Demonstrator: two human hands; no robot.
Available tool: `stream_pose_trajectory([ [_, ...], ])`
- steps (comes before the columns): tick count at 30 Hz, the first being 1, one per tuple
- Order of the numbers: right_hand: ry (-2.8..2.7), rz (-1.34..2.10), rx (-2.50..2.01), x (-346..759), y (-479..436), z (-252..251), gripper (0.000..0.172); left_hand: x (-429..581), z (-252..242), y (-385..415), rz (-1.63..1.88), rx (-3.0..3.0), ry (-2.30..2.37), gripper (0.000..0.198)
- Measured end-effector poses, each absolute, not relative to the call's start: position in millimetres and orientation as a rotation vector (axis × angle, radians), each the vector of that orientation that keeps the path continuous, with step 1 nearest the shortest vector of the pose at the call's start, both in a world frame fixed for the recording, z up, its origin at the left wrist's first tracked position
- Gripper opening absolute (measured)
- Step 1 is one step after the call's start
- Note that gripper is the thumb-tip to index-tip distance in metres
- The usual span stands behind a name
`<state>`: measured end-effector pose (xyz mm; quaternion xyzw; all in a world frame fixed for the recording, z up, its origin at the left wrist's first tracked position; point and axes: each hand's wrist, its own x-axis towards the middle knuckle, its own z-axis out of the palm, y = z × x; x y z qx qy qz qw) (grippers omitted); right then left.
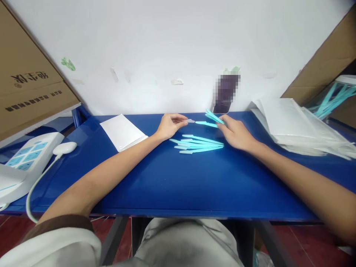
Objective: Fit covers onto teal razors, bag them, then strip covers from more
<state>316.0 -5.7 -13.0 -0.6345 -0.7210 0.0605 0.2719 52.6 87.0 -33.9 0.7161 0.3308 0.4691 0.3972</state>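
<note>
Between the thumb and fingers of my left hand (171, 125) is a small translucent blade cap (190, 121). My right hand (235, 131) is closed around several turquoise eyebrow razors (213, 117). One razor (205, 123) from that hand points left, its tip close beside the cap; whether they touch I cannot tell. On the blue table below my hands lies a loose fan of several more turquoise razors (198, 144), their ends with pale covers facing left and their other ends gathered at the right.
White sheets or bags (122, 131) lie left of my hands. A thick stack of clear plastic bags (286, 124) sits at right, near a container of turquoise razors (338, 96). A power strip (30, 155) with a white plug and cable (64, 148) is at left. A phone (226, 92) leans on the wall.
</note>
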Motion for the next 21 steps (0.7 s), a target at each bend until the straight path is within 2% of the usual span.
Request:
stream_pose_trajectory([
  [10, -1.953, 0.211, -1.702, 315, -6, -16, 0.025, 54, -34, 86, 1.201, 1.917, 0.834, 0.017],
  [21, -1.976, 0.244, -1.698, 315, -6, -14, 0.024, 52, -30, 78, 1.167, 1.977, 0.813, 0.017],
])
